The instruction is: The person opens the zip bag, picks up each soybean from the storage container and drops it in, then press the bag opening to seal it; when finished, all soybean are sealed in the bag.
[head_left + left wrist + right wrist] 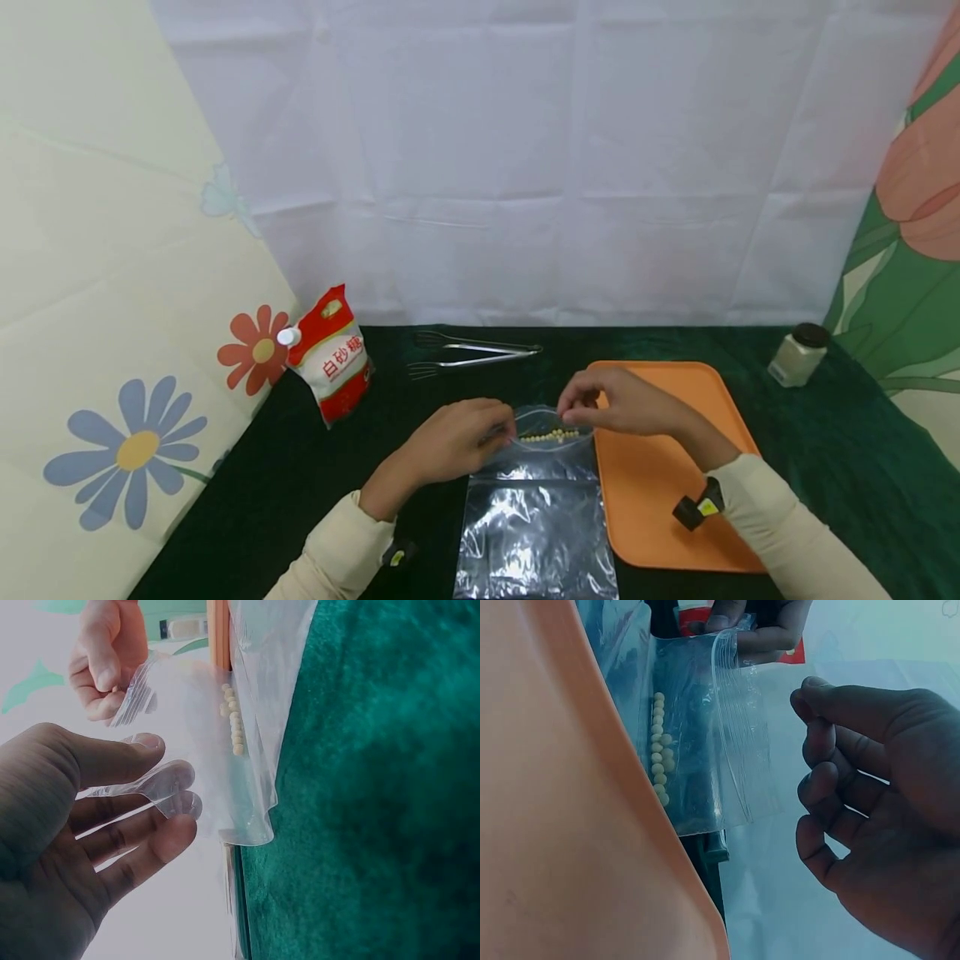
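Note:
A clear zip-top plastic bag (pixel 536 533) lies on the dark green cloth, its mouth end raised and spread into an oval. Small round cream-coloured beads (pixel 658 750) form an uneven row inside, low in the raised part. My left hand (pixel 461 437) pinches the left side of the mouth; its fingertips show through the plastic in the left wrist view. Beside the mouth's right corner is my right hand (pixel 618 402), fingers curled and thumb against the forefinger. In the right wrist view a gap separates its fingertips from the zip edge, and nothing shows between them.
An orange tray (pixel 660 508) lies right of the bag, beneath my right forearm. Metal tongs (pixel 480 352) rest behind my left hand. A red and white pouch (pixel 333 362) with a white cap stands at the back left, and a dark-lidded jar (pixel 798 357) at the back right.

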A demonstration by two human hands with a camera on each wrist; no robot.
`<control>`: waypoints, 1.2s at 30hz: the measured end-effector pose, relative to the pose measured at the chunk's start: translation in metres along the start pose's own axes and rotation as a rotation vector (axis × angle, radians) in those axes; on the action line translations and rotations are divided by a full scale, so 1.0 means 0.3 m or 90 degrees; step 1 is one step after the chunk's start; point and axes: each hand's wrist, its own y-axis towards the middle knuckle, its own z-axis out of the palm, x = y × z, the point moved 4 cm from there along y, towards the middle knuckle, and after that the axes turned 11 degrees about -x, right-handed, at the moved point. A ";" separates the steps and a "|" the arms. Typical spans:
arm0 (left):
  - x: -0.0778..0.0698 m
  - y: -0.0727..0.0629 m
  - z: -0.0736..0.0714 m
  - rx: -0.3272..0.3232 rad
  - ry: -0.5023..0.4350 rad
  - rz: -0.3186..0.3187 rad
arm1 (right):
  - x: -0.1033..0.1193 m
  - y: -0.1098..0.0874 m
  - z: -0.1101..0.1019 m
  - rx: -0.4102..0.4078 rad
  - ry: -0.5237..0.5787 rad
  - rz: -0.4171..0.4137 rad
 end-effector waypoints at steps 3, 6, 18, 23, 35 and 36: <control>0.000 0.002 0.001 0.001 0.001 -0.004 | 0.000 -0.004 -0.010 -0.001 -0.022 -0.005; 0.000 0.003 0.002 0.000 0.002 -0.005 | 0.001 -0.011 -0.025 0.007 -0.053 -0.011; 0.010 -0.001 0.001 -0.014 -0.017 -0.022 | 0.006 -0.034 -0.047 0.088 -0.092 0.051; 0.016 0.000 -0.001 -0.029 -0.036 -0.029 | -0.002 -0.032 -0.037 0.095 -0.144 0.052; 0.023 0.001 -0.016 -0.030 -0.052 -0.066 | -0.029 -0.022 -0.034 0.066 -0.226 0.012; 0.025 -0.001 -0.016 -0.028 -0.059 -0.074 | -0.028 -0.022 -0.034 0.064 -0.226 0.011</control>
